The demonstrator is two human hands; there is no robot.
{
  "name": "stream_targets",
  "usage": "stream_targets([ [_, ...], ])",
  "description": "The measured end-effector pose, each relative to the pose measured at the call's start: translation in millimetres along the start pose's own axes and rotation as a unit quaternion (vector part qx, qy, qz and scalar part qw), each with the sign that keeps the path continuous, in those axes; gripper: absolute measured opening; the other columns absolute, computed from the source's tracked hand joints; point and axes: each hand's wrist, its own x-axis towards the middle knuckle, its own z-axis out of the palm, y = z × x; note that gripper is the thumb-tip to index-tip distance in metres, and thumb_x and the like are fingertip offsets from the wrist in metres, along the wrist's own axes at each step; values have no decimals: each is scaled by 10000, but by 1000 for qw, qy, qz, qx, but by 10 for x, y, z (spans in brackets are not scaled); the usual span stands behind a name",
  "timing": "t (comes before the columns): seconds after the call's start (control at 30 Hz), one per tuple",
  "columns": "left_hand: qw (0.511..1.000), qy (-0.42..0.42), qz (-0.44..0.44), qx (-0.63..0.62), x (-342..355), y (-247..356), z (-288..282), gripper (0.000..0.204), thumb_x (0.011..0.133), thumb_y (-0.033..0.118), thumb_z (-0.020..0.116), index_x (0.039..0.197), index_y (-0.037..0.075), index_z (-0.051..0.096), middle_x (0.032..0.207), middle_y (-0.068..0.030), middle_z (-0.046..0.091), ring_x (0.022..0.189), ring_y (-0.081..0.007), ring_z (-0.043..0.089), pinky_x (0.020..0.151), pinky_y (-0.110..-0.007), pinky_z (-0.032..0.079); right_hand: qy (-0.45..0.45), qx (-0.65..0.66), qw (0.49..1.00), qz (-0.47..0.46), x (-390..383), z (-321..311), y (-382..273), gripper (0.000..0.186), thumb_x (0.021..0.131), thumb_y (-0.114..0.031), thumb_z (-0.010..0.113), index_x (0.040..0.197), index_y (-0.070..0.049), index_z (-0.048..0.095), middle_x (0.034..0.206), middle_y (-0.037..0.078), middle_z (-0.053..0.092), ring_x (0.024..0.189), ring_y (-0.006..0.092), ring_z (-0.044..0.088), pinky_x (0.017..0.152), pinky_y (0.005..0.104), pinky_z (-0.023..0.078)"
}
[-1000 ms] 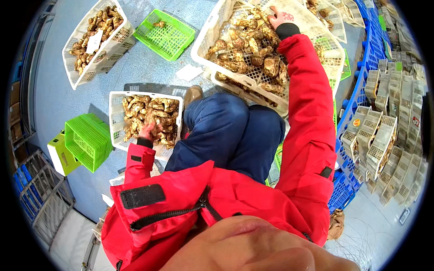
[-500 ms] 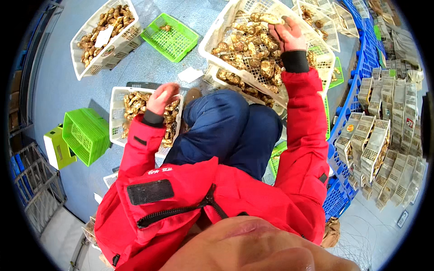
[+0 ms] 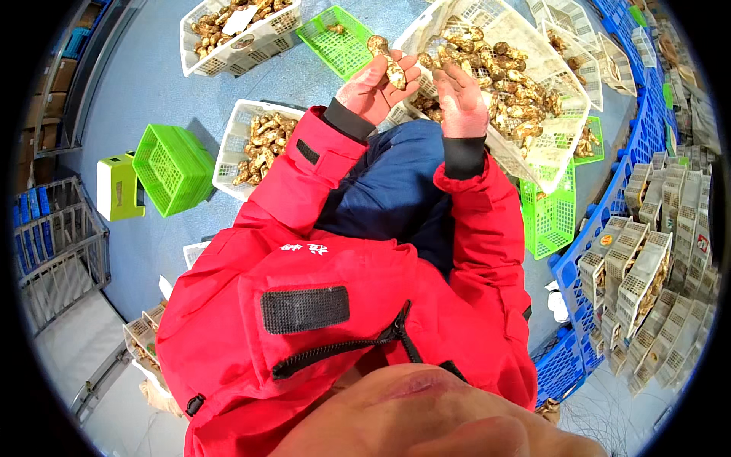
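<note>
Across the upturned fingers of my left hand [image 3: 377,93] lies a matsutake mushroom [image 3: 388,62], thick-stalked, with brown and cream patches. The thumb side of that hand supports it. My right hand [image 3: 461,103] is just to the right, fingers stretched out beside the near left edge of a large white crate [image 3: 525,23]. I see nothing clearly held in it. Many similar mushrooms [image 3: 525,103] lie in this tilted crate. Left of my knees stands a smaller white crate [image 3: 228,160], also holding mushrooms [image 3: 266,141].
A green basket [image 3: 346,49] with one small piece lies beyond my left hand. At far left is another mushroom-filled white crate [image 3: 244,57]. Nested green baskets [image 3: 175,171] stand by a yellow-green stool [image 3: 120,186]. Blue plastic pallets [image 3: 609,206] and stacked crates [image 3: 647,282] line the right.
My right hand has come back from the large crate toward the middle. My left hand has moved from above the smaller crate to meet it and now holds a mushroom. The view has shifted.
</note>
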Motion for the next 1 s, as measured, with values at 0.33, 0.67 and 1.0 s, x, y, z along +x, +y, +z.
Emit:
stream_targets([
  [0.33, 997, 37, -64, -16, -218, 120, -501, 317, 846, 259, 449, 1090, 56, 440, 1115, -97, 475, 1028, -228, 461, 879, -384, 381, -160, -74, 981, 86, 2, -79, 332, 279, 768, -147, 538, 1009, -5, 535, 807, 71, 591, 688, 114, 539, 616, 227, 429],
  [0.67, 762, 630, -127, 76, -2291, 765, -2778, 563, 760, 395, 540, 1221, 156, 325, 1271, -126, 309, 1161, -296, 305, 947, -431, 276, -94, -385, 918, -2, 1187, -2033, 680, 349, 765, -236, 556, 1051, -40, 515, 814, 62, 593, 703, 101, 558, 641, 217, 442],
  [1.0, 918, 302, -138, 215, -650, 416, -1494, 444, 847, 316, 434, 1168, 14, 376, 1158, -156, 436, 1033, -243, 456, 869, -354, 375, -175, -783, 592, 69, 1659, -2710, 1599, 378, 711, -197, 553, 1078, -222, 466, 952, 108, 561, 887, 276, 538, 738, 384, 441],
])
